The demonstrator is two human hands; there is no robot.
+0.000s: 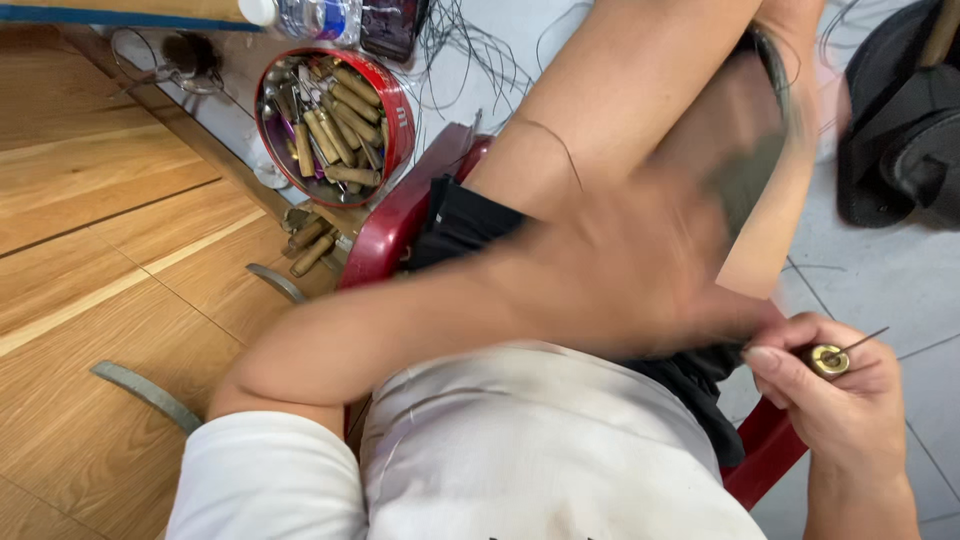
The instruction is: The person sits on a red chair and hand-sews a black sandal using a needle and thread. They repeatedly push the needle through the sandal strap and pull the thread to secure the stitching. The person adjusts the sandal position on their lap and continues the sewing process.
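Note:
My right hand (845,405) sits at the lower right, closed around a small awl (830,358) with a brass collar and a thin metal point sticking out to the right. My left arm crosses my body, and my left hand (640,270) is motion-blurred just left of the right hand, its fingertips close to the awl. Behind it, a flat tan sheet (762,245) with a dark blurred patch above it rests against my bare leg (610,100). The blur hides whether my left hand grips the sheet.
I sit on a red stool (385,235). A round red tin (402,115) of wooden-handled tools stands at the upper left, with loose tools beside it. Curved metal strips (145,392) lie on wooden boards. Black wires (470,50) and a dark bag (900,130) lie on the tiled floor.

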